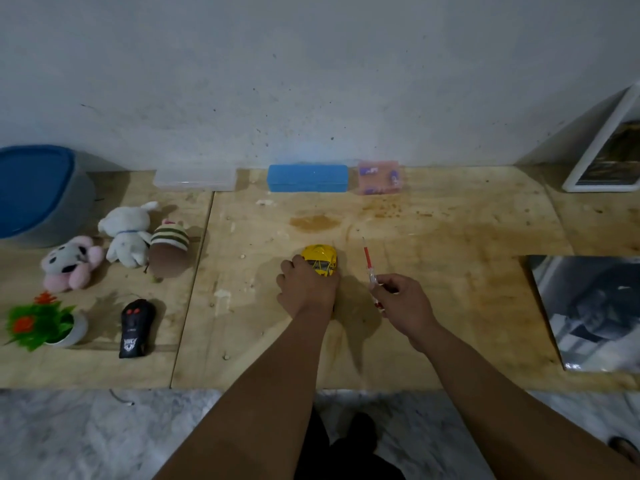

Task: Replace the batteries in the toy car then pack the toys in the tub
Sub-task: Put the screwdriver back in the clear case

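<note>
- While both forearms reach forward over the counter [450, 237], the left hand [306, 289] grips the yellow toy car [320, 259] at mid-counter.
- Right hand [403, 303] pinches a red screwdriver [370, 270], tip pointing away.

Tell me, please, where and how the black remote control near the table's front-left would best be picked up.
Grip the black remote control across its narrow middle, coming straight down from above. It lies flat and lengthwise on the wooden table, with both long sides free: the potted plant stands apart on its left.
</note>
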